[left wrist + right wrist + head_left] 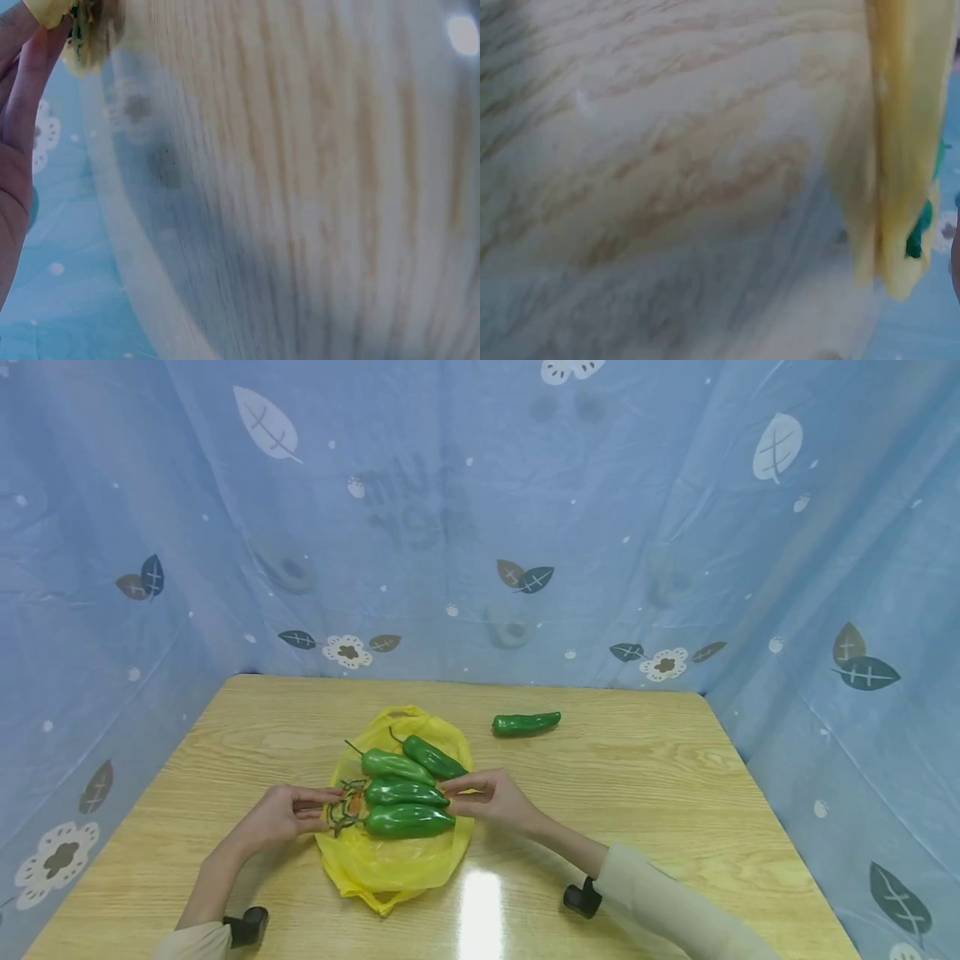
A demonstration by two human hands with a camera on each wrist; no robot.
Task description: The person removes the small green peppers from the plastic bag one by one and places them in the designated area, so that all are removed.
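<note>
A yellow plastic bag (390, 868) lies spread on the table, its top at the back. Several long green peppers (410, 821) lie on it, side by side, stems to the left. Small thin green chillies (345, 810) make a loose cluster left of their stems. My left hand (288, 812) is at the bag's left edge beside that cluster; in the left wrist view, its fingertips pinch a bit of yellow plastic. My right hand (491, 797) reaches the right side, thumb and fingertips right at the pepper tips; I cannot tell whether it pinches anything.
One more green pepper (525, 724) lies on the wooden table (615, 752) behind and right of the bag. Blue patterned cloth (450, 527) hangs around the back and sides. Each wrist wears a black camera (582, 898).
</note>
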